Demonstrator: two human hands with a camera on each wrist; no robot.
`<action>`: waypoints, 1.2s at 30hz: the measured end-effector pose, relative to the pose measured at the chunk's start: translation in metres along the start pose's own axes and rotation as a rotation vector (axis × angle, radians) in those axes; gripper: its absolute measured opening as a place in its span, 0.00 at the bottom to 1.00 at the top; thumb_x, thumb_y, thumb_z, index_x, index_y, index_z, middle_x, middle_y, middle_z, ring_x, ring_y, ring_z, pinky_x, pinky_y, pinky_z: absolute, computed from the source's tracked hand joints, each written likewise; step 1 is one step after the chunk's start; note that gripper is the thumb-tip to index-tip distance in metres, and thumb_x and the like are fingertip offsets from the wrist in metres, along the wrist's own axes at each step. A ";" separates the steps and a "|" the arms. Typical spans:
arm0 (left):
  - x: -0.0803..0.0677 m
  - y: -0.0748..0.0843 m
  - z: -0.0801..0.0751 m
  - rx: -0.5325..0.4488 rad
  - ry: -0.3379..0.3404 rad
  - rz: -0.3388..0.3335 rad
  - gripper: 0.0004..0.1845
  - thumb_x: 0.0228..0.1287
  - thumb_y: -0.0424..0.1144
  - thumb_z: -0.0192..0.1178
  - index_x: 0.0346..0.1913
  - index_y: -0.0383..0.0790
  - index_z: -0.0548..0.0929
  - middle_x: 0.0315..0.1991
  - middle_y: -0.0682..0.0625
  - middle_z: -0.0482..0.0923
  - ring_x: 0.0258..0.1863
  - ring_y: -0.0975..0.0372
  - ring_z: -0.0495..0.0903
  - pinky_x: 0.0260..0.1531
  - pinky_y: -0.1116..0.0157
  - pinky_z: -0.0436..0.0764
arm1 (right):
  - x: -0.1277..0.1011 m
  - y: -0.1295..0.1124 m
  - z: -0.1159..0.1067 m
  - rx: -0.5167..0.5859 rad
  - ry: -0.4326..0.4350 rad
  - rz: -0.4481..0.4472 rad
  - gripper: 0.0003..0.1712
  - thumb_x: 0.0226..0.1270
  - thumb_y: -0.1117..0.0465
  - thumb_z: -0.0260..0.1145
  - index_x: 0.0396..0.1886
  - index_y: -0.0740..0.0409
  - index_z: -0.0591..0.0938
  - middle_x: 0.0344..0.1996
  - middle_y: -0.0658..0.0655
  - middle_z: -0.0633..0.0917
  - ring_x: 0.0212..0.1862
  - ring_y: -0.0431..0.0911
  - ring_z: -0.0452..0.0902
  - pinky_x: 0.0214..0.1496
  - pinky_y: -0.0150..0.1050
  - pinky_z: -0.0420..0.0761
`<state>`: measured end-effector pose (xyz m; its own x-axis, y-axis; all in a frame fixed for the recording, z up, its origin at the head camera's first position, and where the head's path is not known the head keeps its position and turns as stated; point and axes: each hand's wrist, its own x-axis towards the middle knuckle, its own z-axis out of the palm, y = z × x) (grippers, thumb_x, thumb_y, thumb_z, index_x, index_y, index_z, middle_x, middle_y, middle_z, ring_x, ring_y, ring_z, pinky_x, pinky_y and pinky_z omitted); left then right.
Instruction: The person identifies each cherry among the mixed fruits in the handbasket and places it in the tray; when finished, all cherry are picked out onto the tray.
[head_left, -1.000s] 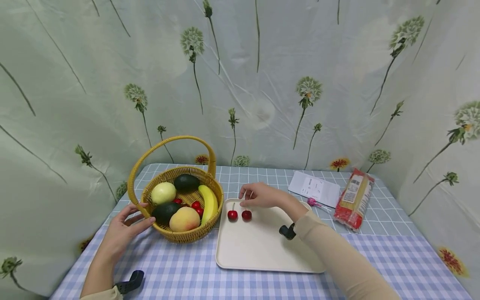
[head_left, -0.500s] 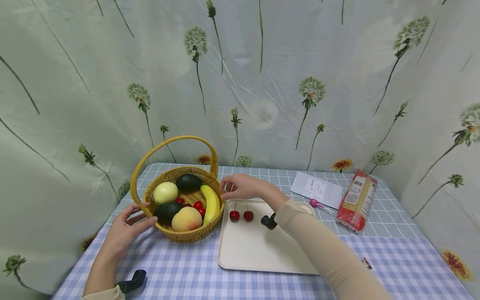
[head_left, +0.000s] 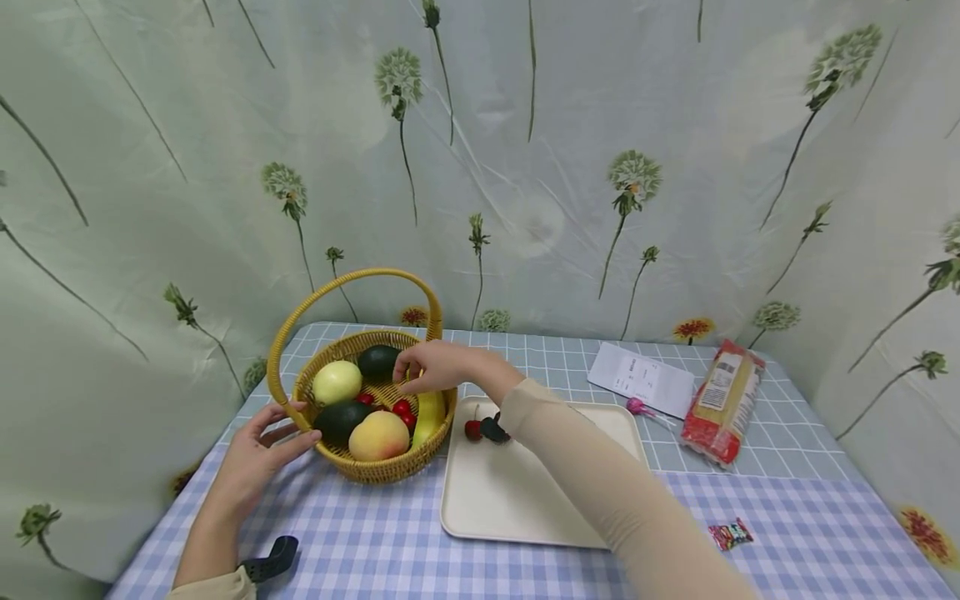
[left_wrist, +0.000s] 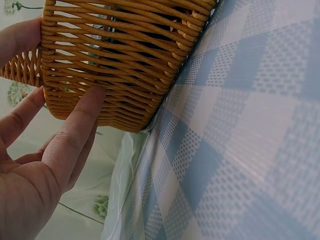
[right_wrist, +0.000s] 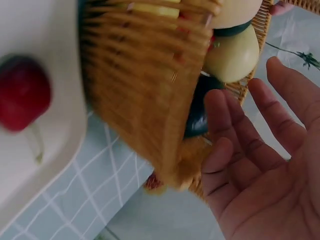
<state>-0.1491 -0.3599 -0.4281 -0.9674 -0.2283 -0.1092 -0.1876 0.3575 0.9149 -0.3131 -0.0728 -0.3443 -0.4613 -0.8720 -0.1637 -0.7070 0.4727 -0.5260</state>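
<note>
You had your right hand (head_left: 442, 367) over the wicker basket (head_left: 375, 473), thumb and fingers apart, nothing seen between them. Your left hand (head_left: 257, 456) gripped the basket lightly at the rim by the handle (head_left: 375, 272), thumb against the outer weave. The reach seemed to call for keeping that hold steady, since the basket looked light enough to slide if nudged. Your fingertips probably did best going straight down into a gap among the fruit; pushed sideways, round pieces could have rolled. Your right wrist wanted lift: its black wrist camera (head_left: 495, 428) hung over the tray (head_left: 480, 508), and a dip might have knocked the cherry (head_left: 472, 430).

Inside the basket lay a banana (head_left: 430, 421), partly covered by your hand, a peach (head_left: 378, 436), a pale green fruit (head_left: 337, 382), two dark fruits (head_left: 341, 421) and small red fruits (head_left: 402, 408). The tray, just beside the basket, held the stemmed cherry near its far left corner; whether another lay behind the camera could not be told. To the tray's right lay a white labelled packet (head_left: 641, 379), a lollipop (head_left: 635, 406) and a pasta pack (head_left: 723, 404), with a wrapped candy (head_left: 730, 534) nearer you.
</note>
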 end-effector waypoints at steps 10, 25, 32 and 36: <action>0.001 -0.001 0.002 -0.019 -0.002 -0.002 0.30 0.69 0.46 0.75 0.69 0.47 0.76 0.79 0.48 0.63 0.75 0.51 0.69 0.49 0.74 0.80 | 0.039 -0.012 0.014 0.029 -0.105 0.055 0.20 0.82 0.53 0.67 0.67 0.53 0.84 0.60 0.55 0.88 0.58 0.42 0.82 0.59 0.32 0.80; 0.002 -0.002 0.001 -0.030 0.004 -0.012 0.30 0.69 0.46 0.76 0.69 0.48 0.77 0.80 0.49 0.63 0.77 0.50 0.68 0.49 0.75 0.79 | 0.062 -0.028 0.016 0.102 -0.244 0.190 0.26 0.82 0.58 0.65 0.76 0.46 0.78 0.76 0.56 0.76 0.74 0.48 0.75 0.68 0.39 0.82; 0.001 -0.003 -0.001 -0.031 0.005 -0.011 0.30 0.69 0.45 0.75 0.69 0.47 0.77 0.80 0.48 0.63 0.77 0.49 0.68 0.49 0.76 0.78 | 0.069 -0.035 0.016 0.053 -0.264 0.208 0.28 0.82 0.58 0.65 0.77 0.46 0.77 0.76 0.52 0.77 0.69 0.42 0.77 0.65 0.39 0.84; 0.001 -0.003 0.000 -0.026 0.008 0.004 0.30 0.69 0.45 0.75 0.69 0.46 0.77 0.79 0.50 0.64 0.74 0.54 0.70 0.50 0.74 0.79 | 0.071 -0.039 0.017 0.036 -0.275 0.238 0.28 0.81 0.61 0.65 0.77 0.45 0.77 0.76 0.50 0.77 0.67 0.41 0.77 0.65 0.39 0.84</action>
<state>-0.1500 -0.3610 -0.4312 -0.9668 -0.2340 -0.1022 -0.1788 0.3350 0.9251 -0.3098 -0.1555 -0.3494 -0.4457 -0.7418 -0.5011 -0.5755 0.6662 -0.4742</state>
